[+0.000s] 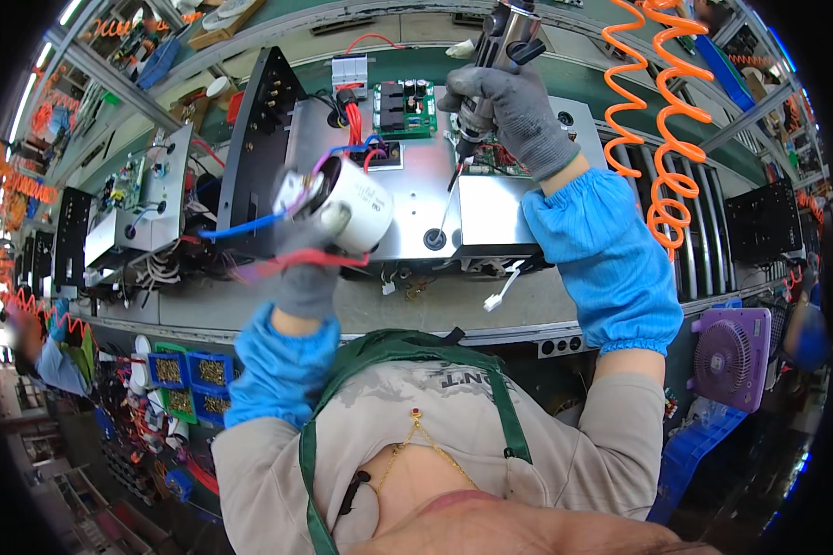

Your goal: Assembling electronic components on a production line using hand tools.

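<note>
Ana: Looking at the head view, what is the right hand (528, 116) doing?

Ben: It is gripping a power screwdriver (502, 42), with gloved fingers wrapping around the body. The tool is leaning, and its long bit (451, 192) is pointing down at a dark round ring (435, 239) in the metal case (416, 190)

Ana: Why is it gripping so high?

Ben: Probably because the bit is taking up the space below. I cannot tell whether the tip is touching the ring

Ana: And the left hand (307, 242)?

Ben: That one is holding a white cylinder (363, 205), the thumb pressing along its side. The other fingers are blurring, so I cannot tell just how they are curling

Ana: Where is the cylinder sitting?

Ben: It is tilting near the front of the case, to the left of the bit. I am supposing the hand is holding it aside so that it is not covering the ring. A blue wire (250, 226) and a red wire (296, 263) are trailing around that hand, the red one crossing the glove

Ana: What about the orange hoses (680, 113)?

Ben: They are hanging in coils beyond the right arm, likely for stretching without lying on the bench. A small white plug (502, 294) is dangling at the case's front
</note>
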Motion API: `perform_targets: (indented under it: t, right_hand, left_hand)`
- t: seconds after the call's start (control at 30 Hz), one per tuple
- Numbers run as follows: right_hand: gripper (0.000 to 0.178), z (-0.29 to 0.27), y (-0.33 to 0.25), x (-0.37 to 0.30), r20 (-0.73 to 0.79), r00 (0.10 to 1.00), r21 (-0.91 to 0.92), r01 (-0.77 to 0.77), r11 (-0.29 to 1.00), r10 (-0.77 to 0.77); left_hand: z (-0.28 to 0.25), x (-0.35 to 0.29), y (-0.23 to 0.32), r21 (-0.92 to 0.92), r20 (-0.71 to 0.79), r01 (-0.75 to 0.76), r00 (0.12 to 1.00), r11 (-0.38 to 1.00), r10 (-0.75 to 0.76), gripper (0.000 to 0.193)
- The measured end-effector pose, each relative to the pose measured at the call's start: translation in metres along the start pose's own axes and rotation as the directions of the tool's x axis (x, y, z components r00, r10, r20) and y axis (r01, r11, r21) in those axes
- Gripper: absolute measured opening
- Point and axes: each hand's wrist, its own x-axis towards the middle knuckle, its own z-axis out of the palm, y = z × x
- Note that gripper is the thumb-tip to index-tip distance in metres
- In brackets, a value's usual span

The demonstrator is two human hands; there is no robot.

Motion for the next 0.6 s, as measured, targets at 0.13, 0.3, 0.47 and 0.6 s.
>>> perform_targets:
  t: [0.13,0.3,0.47,0.6]
  right_hand:
    - [0.012,-0.001,0.002,0.005,-0.012,0.998,-0.019,-0.055,0.998,0.055]
    - [0.015,-0.011,0.011,0.011,-0.008,0.999,0.002,-0.049,0.999,0.049]
    - [0.017,-0.016,0.014,0.012,-0.030,1.000,-0.041,-0.004,0.999,0.002]
    - [0.022,-0.011,0.012,0.005,-0.087,0.996,-0.104,0.018,0.994,-0.027]
  left_hand:
    - [0.007,-0.044,-0.030,-0.239,-0.077,0.262,0.955,0.935,-0.287,0.062]
    - [-0.005,-0.055,-0.041,-0.301,-0.120,0.389,0.890,0.871,-0.439,0.070]
    - [-0.016,-0.059,0.015,-0.139,0.405,0.889,0.452,0.436,-0.795,0.078]
    - [-0.015,-0.058,0.080,0.762,0.215,0.071,0.910,0.643,-0.356,0.038]
